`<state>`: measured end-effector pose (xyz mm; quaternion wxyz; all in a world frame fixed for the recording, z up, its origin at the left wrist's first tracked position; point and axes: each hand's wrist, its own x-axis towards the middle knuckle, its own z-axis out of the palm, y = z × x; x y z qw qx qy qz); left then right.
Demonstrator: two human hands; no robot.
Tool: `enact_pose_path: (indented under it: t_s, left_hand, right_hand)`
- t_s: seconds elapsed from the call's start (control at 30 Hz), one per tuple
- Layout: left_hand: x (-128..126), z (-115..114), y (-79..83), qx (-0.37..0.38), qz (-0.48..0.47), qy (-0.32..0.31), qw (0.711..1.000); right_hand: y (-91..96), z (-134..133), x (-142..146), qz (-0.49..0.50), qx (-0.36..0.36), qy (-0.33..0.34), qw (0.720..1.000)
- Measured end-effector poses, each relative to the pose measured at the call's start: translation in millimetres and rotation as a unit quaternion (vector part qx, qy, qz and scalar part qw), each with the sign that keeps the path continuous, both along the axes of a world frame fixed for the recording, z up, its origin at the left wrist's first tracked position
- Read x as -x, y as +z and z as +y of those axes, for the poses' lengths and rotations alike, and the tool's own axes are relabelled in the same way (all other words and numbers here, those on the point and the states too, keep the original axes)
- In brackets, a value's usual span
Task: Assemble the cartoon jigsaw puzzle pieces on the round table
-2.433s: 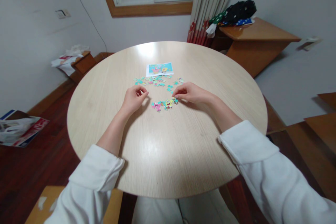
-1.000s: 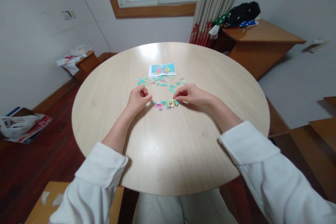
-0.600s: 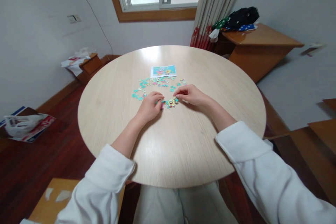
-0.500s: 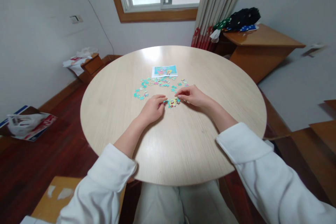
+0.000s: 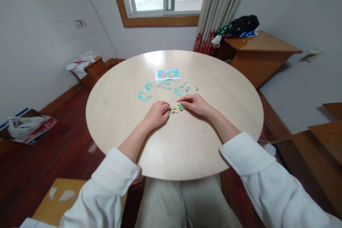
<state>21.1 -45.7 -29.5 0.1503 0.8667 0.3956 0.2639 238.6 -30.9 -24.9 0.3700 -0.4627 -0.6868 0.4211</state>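
Head view: hands (image 5: 157, 114) (image 5: 196, 104) flank joined pieces (image 5: 175, 108), mid-table (image 5: 187, 149).

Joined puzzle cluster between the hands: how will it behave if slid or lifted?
The joined cluster lies flat and thin on the smooth table, so it probably slides easily. Lifted by one edge, its few interlocked pieces may sag or separate. Both hands flank it, suggesting it needs support.

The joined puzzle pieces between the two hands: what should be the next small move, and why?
Probably press the left hand piece into the joined cluster, because its fingertips meet the cluster's left edge while the right hand steadies the other side.
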Motion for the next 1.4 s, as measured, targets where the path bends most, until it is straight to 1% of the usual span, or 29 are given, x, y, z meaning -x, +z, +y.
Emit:
enact_pose_path:
  t_s: [0.1, 0.23, 0.3, 0.47, 0.7, 0.97, 1.03, 1.13, 1.2, 1.4]
  left_hand:
    - [2, -6, 3.1, 0.002, 0.009, 0.014, 1.000]
    - [5, -11, 5.1, 0.007, 0.035, 0.031, 0.999]
    - [6, -10, 4.3, 0.014, 0.036, 0.033, 0.999]
    - [6, -6, 1.7, 0.023, 0.026, 0.030, 0.999]
    - [5, -1, 1.7, 0.030, 0.031, 0.030, 0.999]
    - [6, 7, -5.3, 0.015, 0.023, 0.014, 1.000]
    - [7, 8, -5.7, 0.015, 0.025, 0.012, 1.000]
    - [7, 8, -5.6, 0.013, 0.027, 0.008, 1.000]
    - [7, 8, -5.4, 0.014, 0.027, 0.007, 1.000]
    - [7, 7, -4.4, 0.030, 0.014, 0.007, 0.999]
  right_hand:
    - [0.6, -7, 3, 0.004, 0.007, 0.004, 1.000]
    - [2.9, -13, 8, 0.005, 0.021, 0.040, 0.999]
    - [4.0, -14, 10, 0.000, 0.025, 0.053, 0.998]
    - [6.0, -13, 10, -0.017, 0.013, 0.052, 0.998]
    - [7.3, -13, 10, -0.027, 0.030, 0.061, 0.997]
    - [10.1, -15, 14, -0.018, 0.053, 0.047, 0.997]
    - [10.4, -14, 13, -0.006, 0.050, 0.029, 0.998]
    - [10.2, -13, 11, 0.008, 0.047, -0.016, 0.999]
    - [10.4, -13, 10, 0.016, 0.051, -0.028, 0.998]
    - [16.0, -19, 12, 0.018, 0.086, 0.029, 0.996]
